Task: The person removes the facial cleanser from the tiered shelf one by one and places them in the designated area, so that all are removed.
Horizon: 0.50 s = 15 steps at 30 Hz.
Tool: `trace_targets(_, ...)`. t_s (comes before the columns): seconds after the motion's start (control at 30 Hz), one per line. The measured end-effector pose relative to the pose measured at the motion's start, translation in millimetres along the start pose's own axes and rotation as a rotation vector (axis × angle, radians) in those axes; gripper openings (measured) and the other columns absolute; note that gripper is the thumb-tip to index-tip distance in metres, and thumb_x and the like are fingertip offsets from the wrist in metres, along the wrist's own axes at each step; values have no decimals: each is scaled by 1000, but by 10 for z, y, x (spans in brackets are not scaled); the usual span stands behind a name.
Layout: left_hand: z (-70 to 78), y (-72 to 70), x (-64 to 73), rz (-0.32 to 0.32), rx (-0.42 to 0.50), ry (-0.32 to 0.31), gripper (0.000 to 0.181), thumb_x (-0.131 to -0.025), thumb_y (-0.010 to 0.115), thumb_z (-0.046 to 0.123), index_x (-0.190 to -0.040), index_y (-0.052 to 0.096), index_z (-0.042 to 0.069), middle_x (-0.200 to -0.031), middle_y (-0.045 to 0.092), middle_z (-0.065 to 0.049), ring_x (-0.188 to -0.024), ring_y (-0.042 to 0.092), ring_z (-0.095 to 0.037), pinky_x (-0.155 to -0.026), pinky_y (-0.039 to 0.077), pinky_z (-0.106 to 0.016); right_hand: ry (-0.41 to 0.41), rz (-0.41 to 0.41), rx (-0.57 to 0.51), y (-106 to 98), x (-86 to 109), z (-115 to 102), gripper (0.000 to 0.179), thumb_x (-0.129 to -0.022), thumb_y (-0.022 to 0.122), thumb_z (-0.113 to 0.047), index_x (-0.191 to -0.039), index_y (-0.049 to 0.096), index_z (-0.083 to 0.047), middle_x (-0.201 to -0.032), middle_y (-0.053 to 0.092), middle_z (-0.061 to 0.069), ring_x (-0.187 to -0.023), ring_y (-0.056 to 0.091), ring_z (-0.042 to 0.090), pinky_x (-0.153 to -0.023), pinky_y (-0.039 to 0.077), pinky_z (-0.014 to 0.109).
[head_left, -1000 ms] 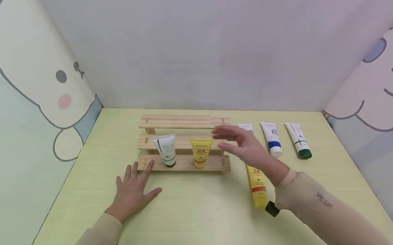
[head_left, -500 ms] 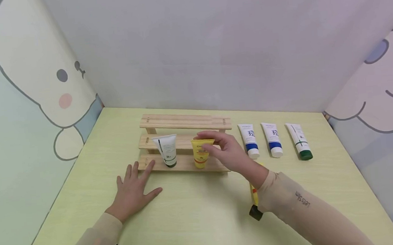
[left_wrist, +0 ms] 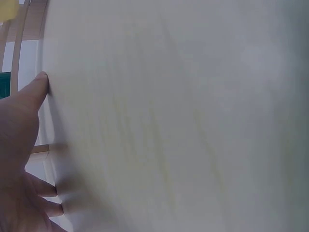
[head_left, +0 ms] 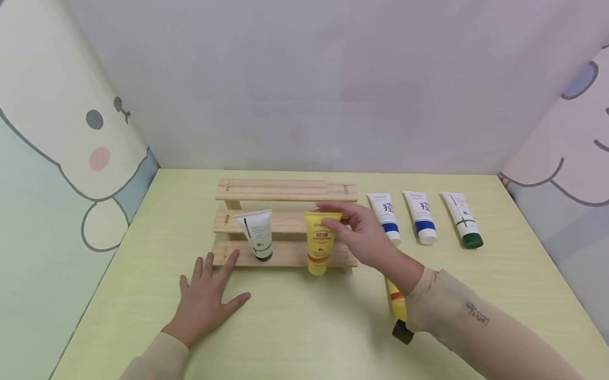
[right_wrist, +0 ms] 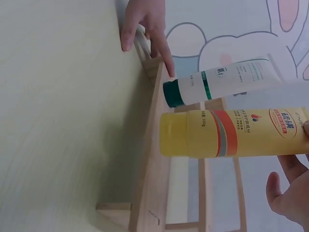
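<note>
My right hand (head_left: 364, 233) pinches the flat upper end of a yellow squeeze tube (head_left: 319, 245) between thumb and fingers. The tube hangs cap down at the front of the lowest step of a wooden three-step rack (head_left: 283, 186); whether its cap (right_wrist: 174, 134) touches the step I cannot tell. To its left a white tube with a dark green cap (head_left: 258, 235) stands upright on the same step. My left hand (head_left: 203, 299) lies spread on the table, its index fingertip at the rack's left end. In the left wrist view, the thumb (left_wrist: 34, 92) is extended.
Right of the rack lie two white tubes with blue bands, one nearer (head_left: 384, 213) and one farther right (head_left: 420, 216), then a white tube with a green cap (head_left: 462, 219). Another yellow tube (head_left: 397, 299) lies partly under my right forearm. Walls enclose the table (head_left: 306, 345).
My right hand came left to the standing yellow tube, took hold of its top, then shifted it slightly right and toward me. The left hand stayed in place.
</note>
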<state>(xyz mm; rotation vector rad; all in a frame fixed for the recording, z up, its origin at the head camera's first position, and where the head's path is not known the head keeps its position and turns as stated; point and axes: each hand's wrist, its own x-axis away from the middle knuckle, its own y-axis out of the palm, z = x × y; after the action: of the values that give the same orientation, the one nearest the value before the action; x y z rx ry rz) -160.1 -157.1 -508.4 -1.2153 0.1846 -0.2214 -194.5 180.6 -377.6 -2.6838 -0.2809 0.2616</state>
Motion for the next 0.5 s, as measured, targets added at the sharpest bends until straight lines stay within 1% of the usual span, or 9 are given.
trace_targets(0.1,1,6,-2,1,-2,-2,90,-93,71,59,-166,28,28,-162,29,-39,-150,26,-64,-104,24,-90,23,16,-16,-203,56,-34,37,-104,66,-14,-141,65,-10,-140,69,11,-79,59,15,-69,50,23)
trace_targets(0.17,5,3,-5,3,-3,-3,90,-93,71,59,-166,28,28,-162,29,-39,-149,26,-64,-104,23,-90,41,34,-11,-382,110,-56,38,-105,65,-15,-142,63,-8,-132,72,10,-73,59,10,-66,52,23)
trace_targets(0.2,6,0,-4,4,-3,-4,90,-93,72,59,-166,28,28,-162,29,-39,-149,26,-64,-104,23,-90,51,41,-9,-480,145,-63,39,-105,65,-16,-143,62,-8,-127,74,8,-72,60,8,-67,53,22)
trace_targets(0.23,8,-3,-2,5,-3,-5,90,-93,72,58,-166,28,28,-162,29,-39,-149,26,-64,-104,23,-90,74,51,5,-581,186,-68,40,-106,65,-18,-144,62,-8,-122,74,4,-72,60,7,-67,53,22)
trace_targets(0.27,9,-6,0,6,-3,-6,90,-93,72,58,-166,28,27,-162,29,-39,-149,26,-64,-104,23,-90,92,63,19,-681,233,-67,41,-106,65,-20,-145,61,-9,-115,74,1,-68,58,7,-63,52,21)
trace_targets(0.3,11,-8,5,6,-4,-7,90,-93,72,58,-166,29,27,-162,29,-39,-149,26,-64,-104,23,-90,110,76,42,-779,283,-57,42,-106,65,-22,-145,61,-9,-107,73,-2,-70,60,6,-64,52,21)
trace_targets(0.37,11,-11,13,5,-6,-7,90,-93,72,58,-166,29,27,-162,29,-39,-149,26,-64,-104,23,-90,151,94,92,-971,392,-31,45,-106,64,-27,-147,59,-10,-99,69,-6,-80,65,5,-71,55,20)
trace_targets(0.47,11,-19,24,5,-11,-6,90,-93,72,58,-166,29,27,-162,30,-39,-149,27,-64,-104,24,-90,224,107,184,-1235,563,33,50,-106,63,-33,-151,56,-12,-96,67,-9,-83,64,4,-74,53,16)
trace_targets(0.5,13,-23,26,6,-14,-5,90,-93,72,58,-166,29,27,-161,30,-39,-149,27,-64,-104,24,-90,247,104,215,-1314,614,55,52,-106,63,-35,-152,54,-12,-98,67,-10,-86,65,5,-76,53,17)
